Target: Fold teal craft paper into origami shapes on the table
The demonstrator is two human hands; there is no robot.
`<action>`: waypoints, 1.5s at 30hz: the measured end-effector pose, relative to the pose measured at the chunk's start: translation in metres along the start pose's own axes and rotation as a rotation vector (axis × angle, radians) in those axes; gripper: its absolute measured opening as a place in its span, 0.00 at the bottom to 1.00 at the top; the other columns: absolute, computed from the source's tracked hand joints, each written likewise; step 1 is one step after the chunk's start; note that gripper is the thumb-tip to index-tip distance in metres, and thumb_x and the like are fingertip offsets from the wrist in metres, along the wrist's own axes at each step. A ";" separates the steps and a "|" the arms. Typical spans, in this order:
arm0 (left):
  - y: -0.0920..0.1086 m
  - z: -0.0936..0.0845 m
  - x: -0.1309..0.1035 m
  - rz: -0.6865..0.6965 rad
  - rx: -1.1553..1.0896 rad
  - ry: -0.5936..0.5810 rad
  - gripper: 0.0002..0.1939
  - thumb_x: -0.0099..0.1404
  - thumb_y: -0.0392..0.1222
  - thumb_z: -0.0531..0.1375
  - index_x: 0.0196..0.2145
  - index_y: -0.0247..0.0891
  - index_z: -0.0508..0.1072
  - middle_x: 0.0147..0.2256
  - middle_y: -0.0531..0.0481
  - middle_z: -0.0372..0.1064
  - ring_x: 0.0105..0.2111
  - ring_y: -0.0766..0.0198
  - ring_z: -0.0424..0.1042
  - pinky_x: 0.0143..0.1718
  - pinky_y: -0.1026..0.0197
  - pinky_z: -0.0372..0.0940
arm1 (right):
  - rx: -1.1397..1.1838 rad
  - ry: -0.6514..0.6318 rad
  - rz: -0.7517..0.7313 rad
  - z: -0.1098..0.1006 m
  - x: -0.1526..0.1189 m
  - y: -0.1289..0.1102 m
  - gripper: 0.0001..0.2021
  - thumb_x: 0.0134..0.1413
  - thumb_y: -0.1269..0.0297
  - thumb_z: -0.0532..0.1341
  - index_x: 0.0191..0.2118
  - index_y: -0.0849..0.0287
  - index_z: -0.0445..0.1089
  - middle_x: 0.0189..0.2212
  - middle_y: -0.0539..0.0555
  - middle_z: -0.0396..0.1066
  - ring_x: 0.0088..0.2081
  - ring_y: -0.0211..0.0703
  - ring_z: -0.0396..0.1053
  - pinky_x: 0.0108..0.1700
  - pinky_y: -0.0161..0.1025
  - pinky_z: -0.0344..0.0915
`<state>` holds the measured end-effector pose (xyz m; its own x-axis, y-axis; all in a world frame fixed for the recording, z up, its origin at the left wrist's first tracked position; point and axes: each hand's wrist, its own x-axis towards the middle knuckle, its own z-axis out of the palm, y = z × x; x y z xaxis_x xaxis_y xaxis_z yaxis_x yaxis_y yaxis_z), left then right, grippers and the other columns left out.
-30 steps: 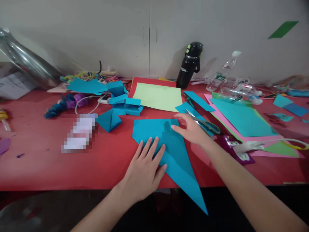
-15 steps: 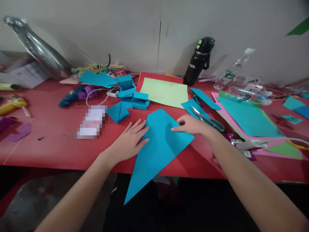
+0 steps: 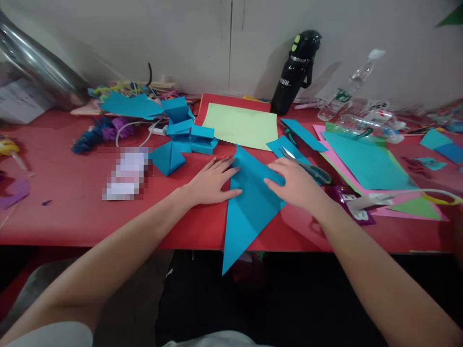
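Note:
A folded sheet of blue paper (image 3: 249,207) lies at the front of the red table, its long point hanging over the edge. My left hand (image 3: 217,182) rests flat on its left side, fingers spread and pressing on it. On the right, my right hand (image 3: 292,180) touches the upper right edge, thumb apart from the curled fingers; whether it pinches the paper is hard to make out. Scissors (image 3: 316,172) lie just beyond my right hand, over a blue paper piece (image 3: 282,146). Folded blue paper shapes (image 3: 168,159) stand beyond my left hand.
A pale green sheet (image 3: 242,126) lies at the back of the red table (image 3: 72,212). Behind stand a black bottle (image 3: 292,77) and clear plastic bottles (image 3: 352,86). Coloured sheets (image 3: 372,161) and a white cable are on the right, a phone (image 3: 126,173) on the left.
The blue paper has turned, its long point swinging right. My left hand has moved right and farther onto it. The right hand has come over its edge. The view has shifted slightly.

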<state>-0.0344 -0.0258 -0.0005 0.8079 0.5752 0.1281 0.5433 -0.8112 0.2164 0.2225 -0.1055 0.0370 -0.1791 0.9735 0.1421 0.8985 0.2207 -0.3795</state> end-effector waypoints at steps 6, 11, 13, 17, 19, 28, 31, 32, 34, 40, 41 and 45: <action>-0.002 0.004 -0.001 0.010 0.008 0.043 0.32 0.67 0.63 0.56 0.59 0.38 0.71 0.63 0.38 0.63 0.65 0.42 0.58 0.69 0.37 0.39 | 0.250 -0.397 -0.115 -0.008 -0.013 -0.015 0.37 0.58 0.40 0.61 0.70 0.39 0.52 0.72 0.50 0.48 0.72 0.64 0.44 0.67 0.66 0.53; -0.002 0.004 0.000 -0.008 -0.004 0.036 0.32 0.68 0.64 0.54 0.59 0.41 0.71 0.63 0.40 0.63 0.66 0.43 0.57 0.69 0.35 0.38 | 0.444 -0.066 -0.174 0.015 0.001 -0.010 0.18 0.66 0.50 0.57 0.56 0.49 0.72 0.57 0.56 0.71 0.61 0.54 0.66 0.64 0.54 0.62; -0.002 0.003 0.000 -0.011 -0.012 0.026 0.32 0.69 0.65 0.53 0.61 0.42 0.69 0.65 0.41 0.60 0.67 0.43 0.54 0.69 0.34 0.38 | 0.482 0.056 -0.175 0.026 0.007 -0.005 0.16 0.65 0.53 0.59 0.53 0.51 0.73 0.54 0.57 0.72 0.57 0.52 0.69 0.59 0.51 0.67; -0.003 0.003 -0.001 -0.023 -0.020 0.012 0.36 0.69 0.65 0.52 0.66 0.42 0.64 0.70 0.38 0.50 0.70 0.42 0.47 0.68 0.34 0.39 | 0.534 0.039 -0.116 0.036 0.013 0.003 0.24 0.61 0.50 0.63 0.60 0.48 0.67 0.63 0.56 0.64 0.64 0.54 0.62 0.62 0.53 0.65; -0.004 0.003 -0.001 -0.035 -0.024 0.004 0.37 0.69 0.66 0.52 0.66 0.40 0.63 0.70 0.36 0.48 0.71 0.42 0.45 0.68 0.32 0.37 | 0.565 -0.015 -0.073 0.034 0.013 0.003 0.27 0.61 0.49 0.63 0.63 0.48 0.65 0.64 0.54 0.64 0.65 0.54 0.61 0.65 0.55 0.62; 0.004 0.003 0.005 -0.125 -0.072 0.055 0.36 0.65 0.63 0.57 0.62 0.35 0.66 0.64 0.36 0.62 0.66 0.41 0.57 0.69 0.33 0.32 | 0.533 -0.228 -0.073 0.016 0.006 -0.012 0.34 0.60 0.43 0.61 0.68 0.47 0.57 0.70 0.54 0.54 0.70 0.56 0.53 0.68 0.59 0.55; 0.005 0.004 0.004 -0.126 -0.050 0.048 0.28 0.65 0.58 0.60 0.56 0.38 0.72 0.63 0.38 0.64 0.65 0.41 0.58 0.69 0.34 0.32 | 0.394 -0.285 -0.088 0.017 0.004 -0.018 0.36 0.58 0.39 0.61 0.68 0.46 0.58 0.72 0.54 0.49 0.71 0.59 0.47 0.69 0.63 0.51; 0.005 0.004 0.003 -0.124 -0.047 0.044 0.25 0.65 0.56 0.60 0.54 0.39 0.74 0.62 0.39 0.65 0.66 0.41 0.57 0.70 0.34 0.32 | 0.348 -0.297 -0.096 0.018 0.004 -0.019 0.36 0.57 0.38 0.61 0.68 0.46 0.59 0.72 0.54 0.47 0.72 0.60 0.45 0.69 0.63 0.49; 0.003 0.003 0.001 -0.123 -0.055 0.037 0.22 0.65 0.53 0.59 0.53 0.41 0.75 0.62 0.41 0.65 0.67 0.41 0.54 0.70 0.34 0.33 | 0.283 -0.304 -0.108 0.021 0.002 -0.020 0.37 0.57 0.37 0.60 0.68 0.46 0.60 0.73 0.53 0.46 0.73 0.61 0.42 0.70 0.64 0.46; -0.013 -0.003 -0.001 -0.128 -0.202 0.096 0.26 0.69 0.40 0.53 0.63 0.38 0.66 0.68 0.41 0.56 0.69 0.44 0.52 0.69 0.34 0.42 | 0.208 -0.292 -0.123 0.027 -0.001 -0.016 0.37 0.58 0.36 0.58 0.68 0.47 0.59 0.72 0.53 0.47 0.73 0.60 0.41 0.70 0.64 0.45; -0.016 -0.003 0.000 -0.138 -0.255 0.134 0.26 0.68 0.38 0.52 0.63 0.37 0.66 0.67 0.41 0.58 0.68 0.47 0.54 0.69 0.37 0.45 | 0.199 -0.290 -0.126 0.027 -0.002 -0.016 0.37 0.58 0.36 0.57 0.68 0.48 0.59 0.72 0.53 0.47 0.73 0.60 0.41 0.70 0.64 0.45; -0.017 -0.007 0.005 -0.328 -0.558 0.339 0.20 0.71 0.41 0.49 0.56 0.37 0.71 0.57 0.44 0.71 0.58 0.53 0.68 0.62 0.50 0.61 | 0.204 -0.278 -0.119 0.026 -0.002 -0.017 0.37 0.58 0.35 0.58 0.68 0.47 0.59 0.73 0.53 0.46 0.72 0.61 0.42 0.70 0.64 0.46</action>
<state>-0.0414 -0.0089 0.0029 0.4596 0.8538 0.2445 0.4747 -0.4688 0.7449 0.1973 -0.1094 0.0193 -0.4052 0.9130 -0.0472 0.7712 0.3136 -0.5540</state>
